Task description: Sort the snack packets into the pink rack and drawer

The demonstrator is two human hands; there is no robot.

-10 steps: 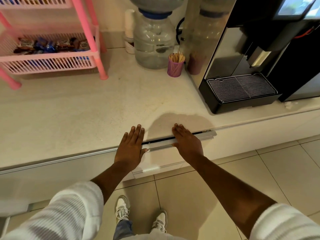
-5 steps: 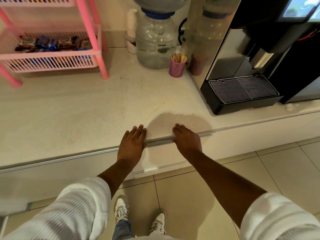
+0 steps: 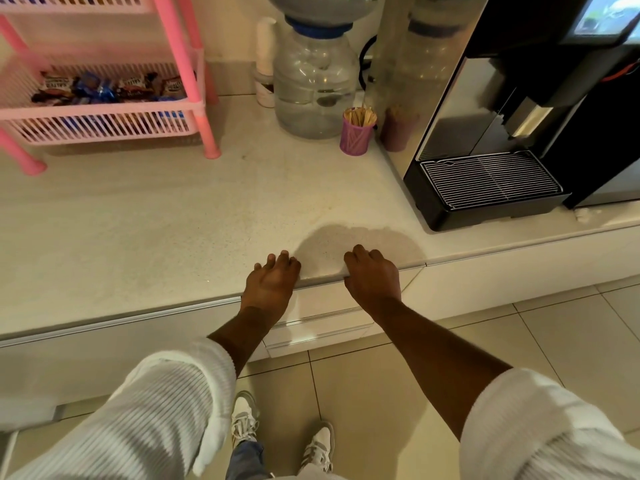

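Observation:
The pink rack [image 3: 180,46] stands at the back left of the counter, and its lower basket holds several snack packets [image 3: 107,88]. The white drawer [image 3: 322,299] under the counter edge sits flush with the cabinet front. My left hand [image 3: 272,282] and my right hand [image 3: 372,275] rest side by side on the counter edge above the drawer. Fingers on both are curled over the edge, and neither holds a packet.
A large clear water bottle [image 3: 315,84] and a purple cup of wooden sticks [image 3: 357,133] stand at the back. A black coffee machine [image 3: 519,116] with a drip tray fills the right. The pale counter [image 3: 138,230] runs across; tiled floor and my shoes are below.
The drawer was open by a narrow gap a second ago; it has slid in and is now flush. Both hands moved forward with it and their fingers have curled.

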